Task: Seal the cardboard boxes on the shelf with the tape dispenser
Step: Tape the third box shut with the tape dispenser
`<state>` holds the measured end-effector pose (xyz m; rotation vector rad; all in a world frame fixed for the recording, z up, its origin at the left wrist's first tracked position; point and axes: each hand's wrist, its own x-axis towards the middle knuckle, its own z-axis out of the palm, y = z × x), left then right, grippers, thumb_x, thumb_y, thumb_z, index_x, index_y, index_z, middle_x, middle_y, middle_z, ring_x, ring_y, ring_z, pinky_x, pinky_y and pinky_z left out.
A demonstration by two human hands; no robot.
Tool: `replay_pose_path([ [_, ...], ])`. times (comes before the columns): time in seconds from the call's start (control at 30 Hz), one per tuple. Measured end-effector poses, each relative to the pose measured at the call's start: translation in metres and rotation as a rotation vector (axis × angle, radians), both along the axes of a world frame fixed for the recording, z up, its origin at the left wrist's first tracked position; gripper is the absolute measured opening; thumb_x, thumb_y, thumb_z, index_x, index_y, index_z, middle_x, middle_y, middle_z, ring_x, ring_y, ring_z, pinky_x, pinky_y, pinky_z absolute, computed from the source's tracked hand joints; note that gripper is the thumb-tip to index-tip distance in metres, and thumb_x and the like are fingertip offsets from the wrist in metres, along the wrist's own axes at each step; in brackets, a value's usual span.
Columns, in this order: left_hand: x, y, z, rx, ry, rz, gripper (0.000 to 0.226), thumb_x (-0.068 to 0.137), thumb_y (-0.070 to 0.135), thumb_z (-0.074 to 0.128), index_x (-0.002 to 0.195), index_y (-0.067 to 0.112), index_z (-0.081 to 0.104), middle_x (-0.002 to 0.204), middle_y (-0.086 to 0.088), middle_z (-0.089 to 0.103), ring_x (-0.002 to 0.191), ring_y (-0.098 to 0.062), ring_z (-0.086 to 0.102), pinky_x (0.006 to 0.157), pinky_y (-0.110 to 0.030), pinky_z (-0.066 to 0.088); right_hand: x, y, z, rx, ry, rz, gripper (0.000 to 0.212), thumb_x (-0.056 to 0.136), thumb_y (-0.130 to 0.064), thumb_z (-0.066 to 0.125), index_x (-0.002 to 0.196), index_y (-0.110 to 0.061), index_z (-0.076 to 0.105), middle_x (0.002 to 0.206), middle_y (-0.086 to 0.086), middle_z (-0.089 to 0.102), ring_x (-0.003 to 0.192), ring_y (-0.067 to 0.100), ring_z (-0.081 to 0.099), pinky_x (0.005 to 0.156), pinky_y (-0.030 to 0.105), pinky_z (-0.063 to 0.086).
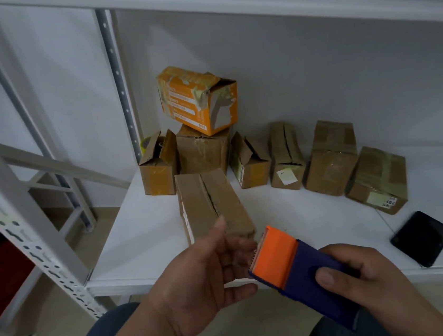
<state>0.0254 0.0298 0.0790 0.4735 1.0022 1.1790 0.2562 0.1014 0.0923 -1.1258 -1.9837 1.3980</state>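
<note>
White metal shelf board (151, 239), taken as landmark.

Item: long brown cardboard box (213, 204), lying on the board near its front edge, top seam split and untaped.

Item: blue plastic tape dispenser with orange blade guard (295, 267), held just in front of the board's front edge, serrated end toward the long box. Right hand (365, 275) grips its blue body, thumb on top, fingers curled round it.

Left hand (207, 274), fingers loosely spread, fingertips at the dispenser's blade end; whether they pinch tape cannot be told.

Further back on the board: row of small brown cardboard boxes (329, 158), some with flaps open; orange printed carton (198, 98) stacked on one.

Black flat device (421, 239), right front of the board.
</note>
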Motion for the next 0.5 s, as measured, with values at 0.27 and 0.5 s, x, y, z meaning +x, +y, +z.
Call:
replay_pose_path([
  [0.27,0.000,0.000,0.002,0.069,0.694,0.166,0.016,0.091,0.012,0.065,0.077,0.015,0.074,0.079,-0.009,0.073,0.077,-0.028,0.070,0.071,-0.034,0.060,-0.007,0.002,0.008,0.165,-0.169,0.072,0.062,0.054,-0.090,0.053,0.085,-0.039,0.068,0.079,0.001,0.070,0.063,0.013,0.065,0.057,0.025,0.047],
  [0.5,-0.009,-0.002,0.017,0.150,1.006,0.266,0.019,0.089,0.016,0.065,0.074,0.026,0.071,0.072,0.008,0.070,0.068,-0.006,0.065,0.054,-0.011,0.048,-0.019,0.008,0.019,0.240,-0.233,0.191,0.058,0.058,-0.089,0.050,0.098,-0.048,0.060,0.089,-0.013,0.071,0.076,0.008,0.068,0.061,0.019,0.051],
])
